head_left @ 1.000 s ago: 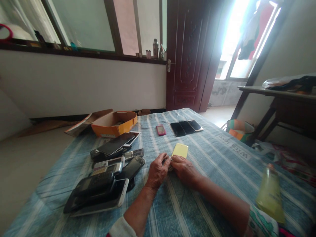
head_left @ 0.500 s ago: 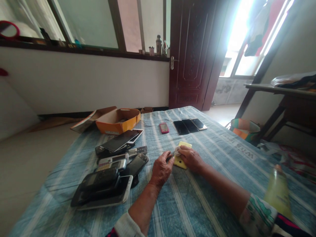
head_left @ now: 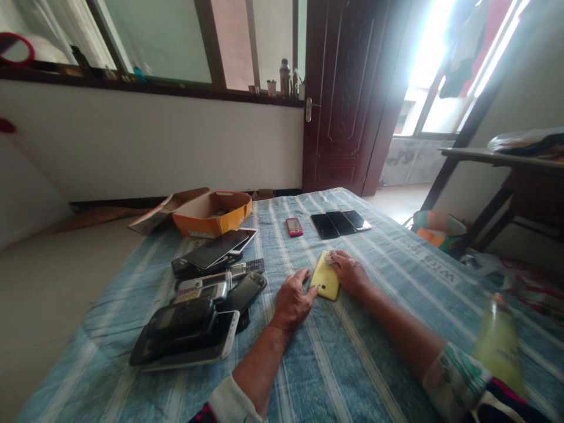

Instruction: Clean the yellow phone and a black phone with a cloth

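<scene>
A yellow phone lies back-up on the blue striped cloth. My left hand rests beside it, fingertips steadying its left edge. My right hand presses a small white wad against the phone's far end, fingers closed on the wad.
A heap of several old phones lies at the left. A small pink phone and three dark phones lie in a row farther off. An orange cardboard box stands at the far left edge. A yellow-green bottle stands at right.
My right hand has slid the white wad up the yellow phone from its near end to its far end. My left hand has shifted to the phone's left edge.
</scene>
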Motion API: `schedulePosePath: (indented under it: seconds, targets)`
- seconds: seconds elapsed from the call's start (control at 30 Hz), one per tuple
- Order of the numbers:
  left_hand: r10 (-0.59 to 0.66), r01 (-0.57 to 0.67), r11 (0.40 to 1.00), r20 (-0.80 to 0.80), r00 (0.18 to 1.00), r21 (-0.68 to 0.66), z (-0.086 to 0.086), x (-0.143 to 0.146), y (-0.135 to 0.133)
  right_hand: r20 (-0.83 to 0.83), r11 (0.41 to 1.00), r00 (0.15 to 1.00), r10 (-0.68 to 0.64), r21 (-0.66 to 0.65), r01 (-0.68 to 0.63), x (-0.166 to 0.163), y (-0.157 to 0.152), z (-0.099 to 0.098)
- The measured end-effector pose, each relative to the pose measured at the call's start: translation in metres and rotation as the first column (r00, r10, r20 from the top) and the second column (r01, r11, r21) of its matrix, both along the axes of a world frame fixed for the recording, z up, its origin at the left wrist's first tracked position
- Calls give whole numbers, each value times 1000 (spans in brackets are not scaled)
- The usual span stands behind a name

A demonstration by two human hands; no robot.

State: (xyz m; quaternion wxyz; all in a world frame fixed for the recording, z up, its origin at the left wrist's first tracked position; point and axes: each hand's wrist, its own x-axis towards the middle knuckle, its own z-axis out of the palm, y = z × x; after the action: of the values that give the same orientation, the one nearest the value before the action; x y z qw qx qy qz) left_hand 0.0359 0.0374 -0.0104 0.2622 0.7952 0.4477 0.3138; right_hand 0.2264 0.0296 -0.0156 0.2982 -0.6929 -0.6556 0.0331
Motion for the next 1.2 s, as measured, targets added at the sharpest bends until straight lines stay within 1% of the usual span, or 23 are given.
schedulePosePath:
  seconds: [0.07,0.17,0.3,0.43,0.53,0.63,0.73,0.83,0.97,1.1,1.2]
  targets:
    - [-6,7,999,-41,999,33,1,1,-1,-7,1000,1000,5,13,-5,-2,-12,-3]
    - [-25,32,997,-84,996,77,1,1,-1,28,999,999,30,44,-31,-12,-32,-9]
    - [-31,39,995,-90,995,96,0,1,-1,95,984,988,123,115,-134,-31,-53,-16]
    - [-20,25,996,-55,998,81,-2,-1,2,131,947,957,260,158,-279,-41,-61,-16]
    - [-22,24,997,-37,999,68,-2,-1,4,92,937,950,299,159,-311,-36,-58,-12]
    - [-24,27,998,-43,999,62,-2,-1,4,33,950,959,280,137,-282,-25,-51,-9]
    - [-26,29,998,-48,998,61,-3,-1,5,18,976,980,197,95,-198,-13,-44,-7]
    - [-24,27,997,-44,999,74,-4,-2,5,53,994,994,96,51,-99,-5,-39,-6]
    - [-25,29,995,-45,999,91,-4,-3,5,127,1000,992,-8,6,8,1,-37,-4]
    - [-11,21,993,-86,996,113,-1,0,7,169,998,984,-55,-17,59,5,-38,-1]
    - [1,25,987,-162,987,157,5,8,12,171,995,981,-87,-32,93,11,-38,0]
